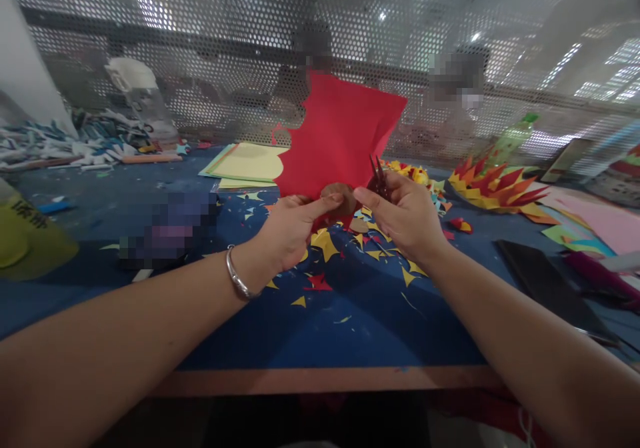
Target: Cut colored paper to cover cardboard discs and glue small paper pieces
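At centre frame, the red sheet (340, 128) rises from the left hand's (289, 231) closed grip, its lower-right edge beside the right hand (413, 215), which pinches a dark pointed piece (380, 183).

Along the far side of the blue worktop (300, 341) stands a grey perforated metal screen (210, 8), with a transparent plastic bottle with a white top (150, 105) at far left beside a heap of small white and teal stick-like pieces (65, 145), while a translucent yellow container with dark lettering (47, 241) sits nearer at the left edge. A stack of pale yellow and green paper sheets (250, 161) lies left of centre; on the right, a clear bottle with a green cap (515, 140) stands far back, pink paper (600, 208) lies nearer, and a flat black rectangular object (545, 288) rests nearer still, just beside a purple item (595, 278), too blurred to identify.
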A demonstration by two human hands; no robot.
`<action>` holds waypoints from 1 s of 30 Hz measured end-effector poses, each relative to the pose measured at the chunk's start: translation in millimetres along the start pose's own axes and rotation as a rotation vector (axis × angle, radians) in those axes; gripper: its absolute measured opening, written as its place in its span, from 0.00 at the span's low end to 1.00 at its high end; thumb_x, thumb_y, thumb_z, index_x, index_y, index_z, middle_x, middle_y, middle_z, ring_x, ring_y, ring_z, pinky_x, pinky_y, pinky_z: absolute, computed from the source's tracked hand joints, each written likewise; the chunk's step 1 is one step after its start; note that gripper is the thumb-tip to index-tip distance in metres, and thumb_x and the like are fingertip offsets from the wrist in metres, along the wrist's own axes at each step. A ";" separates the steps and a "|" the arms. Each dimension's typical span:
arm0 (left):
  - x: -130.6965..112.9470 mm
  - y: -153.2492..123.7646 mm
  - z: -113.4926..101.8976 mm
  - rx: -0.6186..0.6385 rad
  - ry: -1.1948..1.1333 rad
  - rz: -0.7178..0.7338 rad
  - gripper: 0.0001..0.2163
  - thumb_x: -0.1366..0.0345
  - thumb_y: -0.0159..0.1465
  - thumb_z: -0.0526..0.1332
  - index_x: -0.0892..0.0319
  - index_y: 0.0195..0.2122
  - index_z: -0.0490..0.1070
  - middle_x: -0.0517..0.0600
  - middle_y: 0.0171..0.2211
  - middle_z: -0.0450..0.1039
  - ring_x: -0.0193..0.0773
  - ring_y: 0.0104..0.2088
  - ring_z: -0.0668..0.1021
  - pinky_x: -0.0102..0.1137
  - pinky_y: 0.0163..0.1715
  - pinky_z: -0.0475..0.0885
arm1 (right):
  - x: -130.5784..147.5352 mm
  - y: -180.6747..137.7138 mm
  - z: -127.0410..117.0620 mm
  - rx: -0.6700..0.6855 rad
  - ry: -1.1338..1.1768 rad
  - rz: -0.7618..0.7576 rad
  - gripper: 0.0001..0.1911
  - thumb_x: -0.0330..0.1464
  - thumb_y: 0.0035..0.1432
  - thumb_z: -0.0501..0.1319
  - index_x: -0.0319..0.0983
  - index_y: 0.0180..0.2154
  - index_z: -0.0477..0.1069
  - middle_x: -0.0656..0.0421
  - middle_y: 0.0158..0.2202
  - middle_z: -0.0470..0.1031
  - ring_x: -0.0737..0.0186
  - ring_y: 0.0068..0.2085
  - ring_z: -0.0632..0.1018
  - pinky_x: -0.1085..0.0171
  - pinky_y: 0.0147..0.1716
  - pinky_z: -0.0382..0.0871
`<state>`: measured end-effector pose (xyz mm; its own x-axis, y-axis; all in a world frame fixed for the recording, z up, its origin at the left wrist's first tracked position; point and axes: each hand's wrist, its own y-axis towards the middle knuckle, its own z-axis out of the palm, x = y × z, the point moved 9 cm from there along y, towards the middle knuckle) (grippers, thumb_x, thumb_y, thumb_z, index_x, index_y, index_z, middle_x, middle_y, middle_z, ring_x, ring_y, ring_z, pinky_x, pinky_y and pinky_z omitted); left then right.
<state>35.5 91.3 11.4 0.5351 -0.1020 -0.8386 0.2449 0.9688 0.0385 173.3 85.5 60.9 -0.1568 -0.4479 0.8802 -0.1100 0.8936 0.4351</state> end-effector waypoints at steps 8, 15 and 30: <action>-13.8 3.6 -23.1 -0.188 -0.035 0.109 0.05 0.71 0.56 0.72 0.63 0.25 0.78 0.49 0.27 0.80 0.30 0.28 0.79 0.26 0.33 0.72 | -5.1 -1.4 6.8 0.060 -0.013 0.047 0.23 0.53 0.62 0.61 0.39 0.34 0.73 0.65 0.21 0.65 0.74 0.18 0.59 0.67 0.15 0.48; -17.5 -2.1 -19.7 -0.190 -0.087 0.099 0.06 0.70 0.56 0.72 0.62 0.24 0.78 0.48 0.27 0.80 0.32 0.30 0.80 0.28 0.34 0.74 | -8.2 -4.0 16.5 0.146 -0.067 0.096 0.25 0.53 0.61 0.62 0.39 0.26 0.67 0.65 0.21 0.63 0.74 0.19 0.60 0.69 0.16 0.51; -1.4 -2.1 -7.2 -0.049 -0.069 -0.004 0.03 0.68 0.57 0.71 0.63 0.30 0.81 0.51 0.31 0.82 0.31 0.31 0.80 0.26 0.33 0.74 | -11.8 -10.0 23.8 0.215 0.118 0.216 0.24 0.50 0.60 0.65 0.40 0.26 0.62 0.70 0.17 0.55 0.77 0.16 0.54 0.71 0.13 0.43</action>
<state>28.4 91.1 8.6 0.5891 -0.1197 -0.7991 0.2082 0.9781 0.0070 152.9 81.1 41.7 -0.0856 -0.2314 0.9691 -0.2932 0.9354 0.1975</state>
